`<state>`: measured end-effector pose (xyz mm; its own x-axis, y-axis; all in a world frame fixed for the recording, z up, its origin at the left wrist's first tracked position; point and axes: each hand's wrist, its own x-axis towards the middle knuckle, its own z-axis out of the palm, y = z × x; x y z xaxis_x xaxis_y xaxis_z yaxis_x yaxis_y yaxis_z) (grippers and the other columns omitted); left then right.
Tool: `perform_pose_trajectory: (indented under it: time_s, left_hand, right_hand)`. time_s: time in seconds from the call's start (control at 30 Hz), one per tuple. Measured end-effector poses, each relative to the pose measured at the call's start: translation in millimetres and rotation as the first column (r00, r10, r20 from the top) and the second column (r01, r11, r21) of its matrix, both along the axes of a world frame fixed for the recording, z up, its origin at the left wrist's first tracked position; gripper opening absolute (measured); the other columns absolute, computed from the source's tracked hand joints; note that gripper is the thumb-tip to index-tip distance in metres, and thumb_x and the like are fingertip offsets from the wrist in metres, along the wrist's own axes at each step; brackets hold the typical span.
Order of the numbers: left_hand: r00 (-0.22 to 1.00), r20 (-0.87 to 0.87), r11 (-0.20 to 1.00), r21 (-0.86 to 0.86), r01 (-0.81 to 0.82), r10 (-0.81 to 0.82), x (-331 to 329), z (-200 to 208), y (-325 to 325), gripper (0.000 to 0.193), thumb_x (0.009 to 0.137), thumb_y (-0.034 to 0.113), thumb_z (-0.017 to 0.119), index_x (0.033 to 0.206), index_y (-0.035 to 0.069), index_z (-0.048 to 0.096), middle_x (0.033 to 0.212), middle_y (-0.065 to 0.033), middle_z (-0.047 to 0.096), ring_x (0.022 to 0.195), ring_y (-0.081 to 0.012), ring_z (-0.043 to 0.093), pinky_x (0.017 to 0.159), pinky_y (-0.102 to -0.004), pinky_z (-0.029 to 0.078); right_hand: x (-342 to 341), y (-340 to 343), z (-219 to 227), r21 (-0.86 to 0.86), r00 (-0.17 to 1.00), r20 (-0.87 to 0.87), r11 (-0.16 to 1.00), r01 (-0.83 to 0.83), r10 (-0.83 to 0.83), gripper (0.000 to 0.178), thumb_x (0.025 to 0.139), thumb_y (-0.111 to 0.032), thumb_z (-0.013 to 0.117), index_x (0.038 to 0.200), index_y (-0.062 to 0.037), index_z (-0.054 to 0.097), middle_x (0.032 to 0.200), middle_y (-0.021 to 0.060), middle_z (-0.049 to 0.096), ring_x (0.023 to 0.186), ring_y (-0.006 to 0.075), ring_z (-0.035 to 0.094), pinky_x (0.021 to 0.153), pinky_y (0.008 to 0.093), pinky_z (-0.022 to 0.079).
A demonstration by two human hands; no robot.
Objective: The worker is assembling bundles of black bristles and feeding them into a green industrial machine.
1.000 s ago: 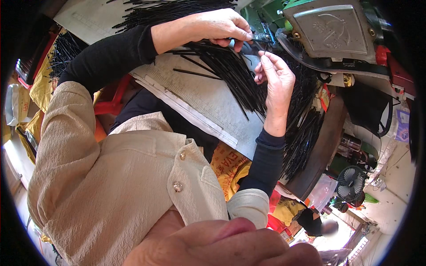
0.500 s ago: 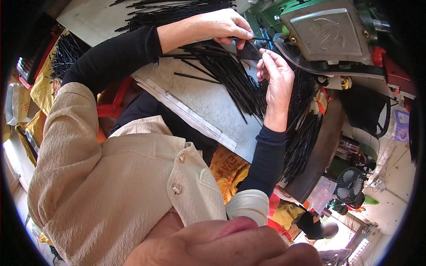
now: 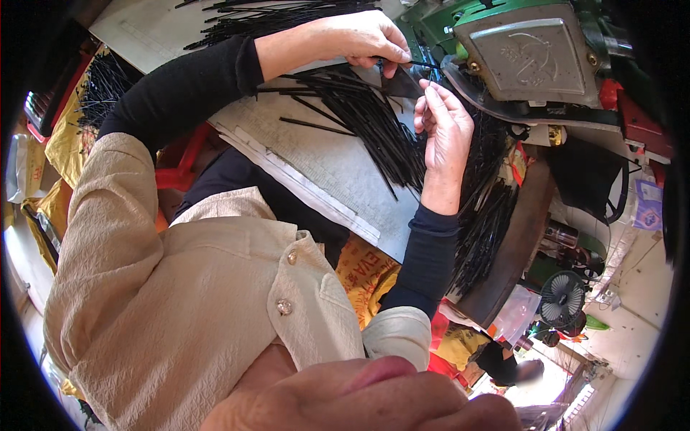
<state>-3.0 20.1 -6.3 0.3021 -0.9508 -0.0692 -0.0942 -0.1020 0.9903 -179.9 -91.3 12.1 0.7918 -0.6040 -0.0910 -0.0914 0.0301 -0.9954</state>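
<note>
My left hand (image 3: 370, 42) is closed in a pinch on a thin black rod (image 3: 424, 65), whose free end points right toward the green machine (image 3: 478, 14). Just below and to the right, my right hand (image 3: 447, 129) has its thumb and forefinger pressed together close to the rod; what they hold is too small to make out. Under the hands, a pile of black rods (image 3: 370, 129) lies on the pale worktable (image 3: 302, 161). Part of that pile is hidden behind my right hand and wrist.
A silver plate with a raised emblem (image 3: 532, 61) covers the machine's front. More black rods (image 3: 287, 18) lie at the far left, and another heap (image 3: 481, 237) is on the right. A red stool (image 3: 180, 169), yellow sacks (image 3: 366, 269) and a small fan (image 3: 563, 298) stand around the table.
The whole view has shifted very slightly. Both hands keep nearly the same pose, with the right one marginally lower and the rod still in my left hand.
</note>
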Motion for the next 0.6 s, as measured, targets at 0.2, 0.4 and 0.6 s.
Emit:
perform_pose_trajectory:
  time_s: [0.2,0.4,0.6]
  left_hand:
    - [0.999,-0.050,1.000,0.000,0.001,-0.001,1.4,-2.1,0.8,0.026,0.089,0.024,0.058,0.103,0.003,0.065,0.067,-0.0012,0.059,0.041,-0.0027,0.033,0.036,-0.0178,0.023]
    - [0.999,-0.034,1.000,0.016,0.018,-0.017,0.3,1.0,1.5,0.026,0.089,0.024,0.057,0.102,0.003,0.065,0.067,-0.0010,0.059,0.040,-0.0023,0.034,0.035,-0.0176,0.022]
    - [0.999,-0.045,1.000,0.004,0.024,-0.023,1.9,-1.2,-0.6,0.026,0.089,0.024,0.057,0.101,0.003,0.066,0.067,-0.0019,0.059,0.040,-0.0026,0.032,0.035,-0.0186,0.022]
  right_hand:
    - [0.6,-0.5,-1.2,0.084,0.999,0.038,0.996,-0.008,0.004,0.019,0.088,-0.012,0.059,0.099,0.0022,0.063,0.067,0.0036,0.059,0.050,0.0067,0.051,0.046,0.0183,0.039]
    - [0.0,1.3,-0.7,-0.010,1.000,-0.009,1.000,0.022,-0.022,0.020,0.088,-0.012,0.059,0.100,0.0029,0.063,0.066,0.0033,0.059,0.049,0.0063,0.051,0.046,0.0178,0.039]
    - [-0.4,-2.3,-2.4,-0.078,1.000,-0.018,0.997,0.006,-0.007,0.021,0.087,-0.013,0.060,0.100,0.0030,0.064,0.066,0.0029,0.059,0.049,0.0056,0.051,0.046,0.0173,0.039]
